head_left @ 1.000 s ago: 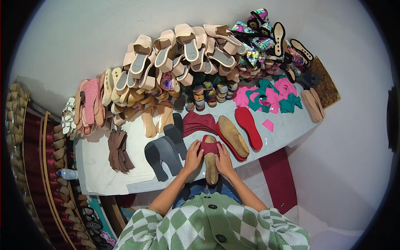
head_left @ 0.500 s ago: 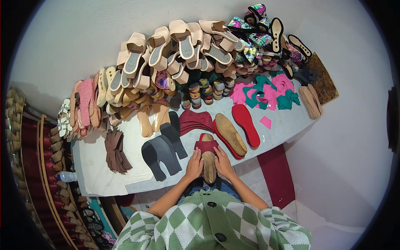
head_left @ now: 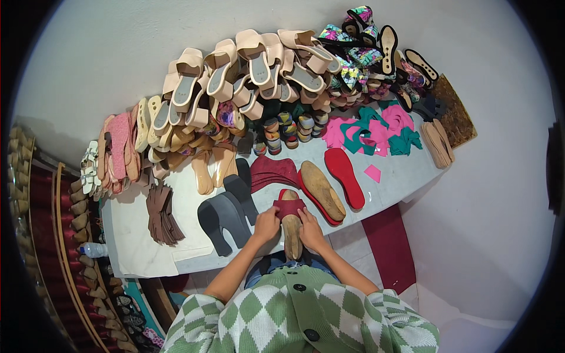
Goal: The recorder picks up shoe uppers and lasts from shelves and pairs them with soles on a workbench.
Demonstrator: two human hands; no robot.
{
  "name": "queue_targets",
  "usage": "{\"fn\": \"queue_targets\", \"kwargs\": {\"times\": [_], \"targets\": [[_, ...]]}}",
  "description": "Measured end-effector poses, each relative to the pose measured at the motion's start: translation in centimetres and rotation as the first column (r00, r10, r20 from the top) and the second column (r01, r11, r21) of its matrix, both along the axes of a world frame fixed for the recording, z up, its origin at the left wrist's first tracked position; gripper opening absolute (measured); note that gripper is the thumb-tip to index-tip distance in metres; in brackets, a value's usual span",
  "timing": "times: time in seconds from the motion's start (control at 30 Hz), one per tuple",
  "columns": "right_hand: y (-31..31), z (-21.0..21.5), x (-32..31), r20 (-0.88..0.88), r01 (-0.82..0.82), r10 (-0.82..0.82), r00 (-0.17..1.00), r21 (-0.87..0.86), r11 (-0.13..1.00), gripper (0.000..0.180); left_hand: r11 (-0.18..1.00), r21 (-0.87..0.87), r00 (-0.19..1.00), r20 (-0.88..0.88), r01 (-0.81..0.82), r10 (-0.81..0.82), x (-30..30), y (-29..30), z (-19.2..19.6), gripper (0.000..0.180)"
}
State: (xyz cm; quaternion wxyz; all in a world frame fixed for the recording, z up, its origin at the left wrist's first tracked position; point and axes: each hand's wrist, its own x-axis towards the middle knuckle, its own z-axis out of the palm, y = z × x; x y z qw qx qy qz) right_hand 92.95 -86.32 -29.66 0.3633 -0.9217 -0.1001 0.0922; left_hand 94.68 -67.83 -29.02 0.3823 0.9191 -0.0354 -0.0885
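Observation:
A wooden shoe last (head_left: pixel 291 238) points away from me at the table's front edge, its heel end toward my body. Across its front part lies a maroon upper strap (head_left: pixel 288 208), and a red edge shows at the toe. My left hand (head_left: pixel 267 226) grips the strap's left side, fingers bent against it. On the opposite side my right hand (head_left: pixel 311 229) pinches the strap's right edge. The undersides of the strap and last are hidden. Just right of them rests another last (head_left: pixel 323 191) on a red sole, and beside that a bare red sole (head_left: pixel 345 178).
Maroon strap pieces (head_left: pixel 274 174) lie stacked beyond the last. Dark grey heeled soles (head_left: pixel 223 223) stand to the left, near brown strips (head_left: pixel 165 215). Beige sandals (head_left: pixel 254 59) are piled along the wall. Pink and green scraps (head_left: pixel 371 132) lie at the right.
My fingers have gone from lying fairly flat along the strap's sides to bending and gripping its edges. My left hand has shifted slightly left and away from me.

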Motion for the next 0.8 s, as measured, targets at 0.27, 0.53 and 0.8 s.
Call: {"fn": "queue_targets", "kwargs": {"times": [0.27, 0.53, 0.8], "targets": [[-1.2, 0.2, 0.4, -0.065, 0.024, -0.015, 0.998, 0.143, 0.989, 0.049, 0.977, -0.206, 0.998, 0.003, -0.059, 0.061, 5.4, 2.0, -2.9, 0.030], [-0.6, 1.9, 0.3, -0.132, 0.013, -0.008, 0.991, 0.038, 0.999, 0.062, 0.986, -0.165, 0.998, 0.047, -0.024, 0.033, 7.3, -0.3, -3.8, 0.027], [0.2, 2.9, 0.1, -0.200, -0.054, 0.032, 0.979, -0.104, 0.993, 0.081, 0.989, -0.140, 0.988, 0.154, 0.043, -0.021, 8.6, -1.9, -4.0, 0.022]]}}
